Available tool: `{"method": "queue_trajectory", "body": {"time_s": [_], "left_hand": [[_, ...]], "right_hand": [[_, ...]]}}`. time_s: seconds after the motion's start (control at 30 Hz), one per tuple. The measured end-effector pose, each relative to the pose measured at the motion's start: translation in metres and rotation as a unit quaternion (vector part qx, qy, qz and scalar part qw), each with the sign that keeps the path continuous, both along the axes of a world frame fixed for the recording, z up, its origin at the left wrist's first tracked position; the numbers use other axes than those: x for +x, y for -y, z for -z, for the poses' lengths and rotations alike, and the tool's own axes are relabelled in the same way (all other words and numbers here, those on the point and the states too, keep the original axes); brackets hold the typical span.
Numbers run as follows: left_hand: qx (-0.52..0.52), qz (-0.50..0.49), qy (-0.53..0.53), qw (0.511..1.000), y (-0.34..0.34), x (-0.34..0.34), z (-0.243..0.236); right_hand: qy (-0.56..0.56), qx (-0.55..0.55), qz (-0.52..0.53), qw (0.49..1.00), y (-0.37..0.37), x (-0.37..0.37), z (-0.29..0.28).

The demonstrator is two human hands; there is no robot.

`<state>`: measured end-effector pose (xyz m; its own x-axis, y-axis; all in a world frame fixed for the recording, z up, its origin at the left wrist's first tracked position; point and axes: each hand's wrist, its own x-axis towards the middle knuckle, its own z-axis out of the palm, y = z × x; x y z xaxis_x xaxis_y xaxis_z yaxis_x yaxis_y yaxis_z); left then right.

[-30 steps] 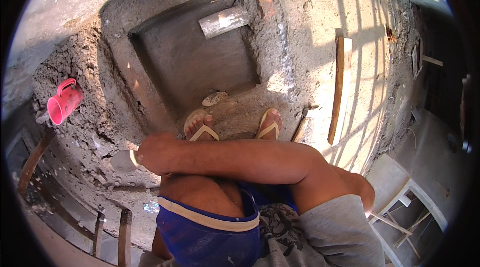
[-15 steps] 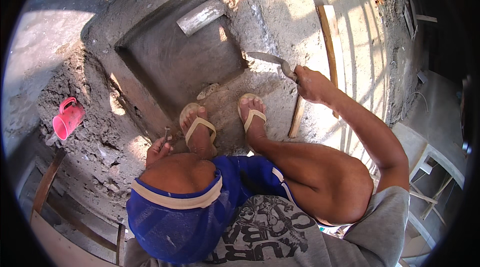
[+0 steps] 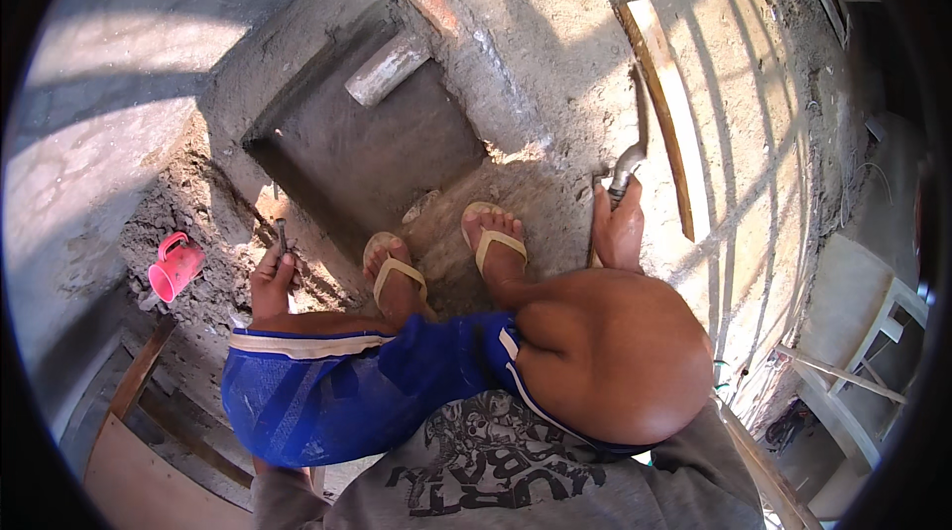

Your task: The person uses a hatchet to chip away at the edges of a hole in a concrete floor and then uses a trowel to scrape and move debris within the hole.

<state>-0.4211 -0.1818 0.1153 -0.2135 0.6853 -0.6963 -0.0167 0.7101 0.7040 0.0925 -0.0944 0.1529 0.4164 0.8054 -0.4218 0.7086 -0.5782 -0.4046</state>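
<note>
My right hand (image 3: 618,233) is closed round the handle of a trowel (image 3: 628,161). Its bent metal neck rises from my fist, and the thin blade points away from me, seen nearly edge-on beside a wooden strip. On the other side, my left hand (image 3: 270,282) grips a small metal tool (image 3: 282,235) with a rounded grey end; the rest of it is hidden by the fingers. Between and beyond my hands lies a square recess (image 3: 382,148) with smooth damp mortar inside. A short grey pipe piece (image 3: 388,68) leans at its far corner.
A pink mug (image 3: 177,268) lies tipped on rough mortar (image 3: 159,195) at the left. The long wooden strip (image 3: 666,118) rests on the sunlit floor at the right. My sandalled feet stand at the recess's near edge. White-framed furniture (image 3: 873,352) is at the far right.
My right hand with the trowel has come nearer to me, and the blade has swung from pointing left to pointing away. My left hand has shifted left and up with its tool.
</note>
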Motion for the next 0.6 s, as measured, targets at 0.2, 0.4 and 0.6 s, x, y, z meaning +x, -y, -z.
{"method": "queue_trajectory", "body": {"time_s": [0.2,0.4,0.6], "left_hand": [[-0.067,0.026,0.106,0.992,-0.023,0.047,0.004],[-0.080,0.039,0.099,0.991,-0.012,0.053,-0.026],[-0.141,0.118,0.115,0.976,-0.023,0.078,-0.060]], "right_hand": [[-0.094,-0.004,-0.201,0.975,0.000,0.007,0.091],[-0.156,0.135,0.067,0.976,-0.038,-0.005,0.060],[-0.233,-0.005,-0.125,0.964,-0.031,0.008,0.116]]}}
